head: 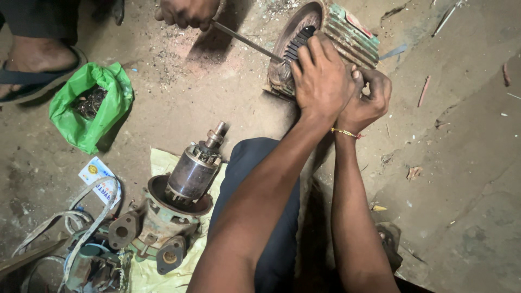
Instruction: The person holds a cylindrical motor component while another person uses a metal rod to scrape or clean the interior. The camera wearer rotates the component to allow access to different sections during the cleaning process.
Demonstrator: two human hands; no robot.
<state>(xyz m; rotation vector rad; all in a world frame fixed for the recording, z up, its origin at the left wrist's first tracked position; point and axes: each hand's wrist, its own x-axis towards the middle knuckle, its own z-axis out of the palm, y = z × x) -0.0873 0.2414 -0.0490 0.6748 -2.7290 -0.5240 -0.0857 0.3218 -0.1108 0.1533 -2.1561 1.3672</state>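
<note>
Ribbed green motor housing (347, 32): left hand (320, 76) fingers spread flat on it, right hand (369, 97) fisted.

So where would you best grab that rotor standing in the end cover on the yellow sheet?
Probably around the smooth dark drum of the rotor, coming from above and the left. It stands tilted in the end cover, so its sides are exposed, while the thin shaft tip offers less to hold. The person's knee crowds its right side.
</note>
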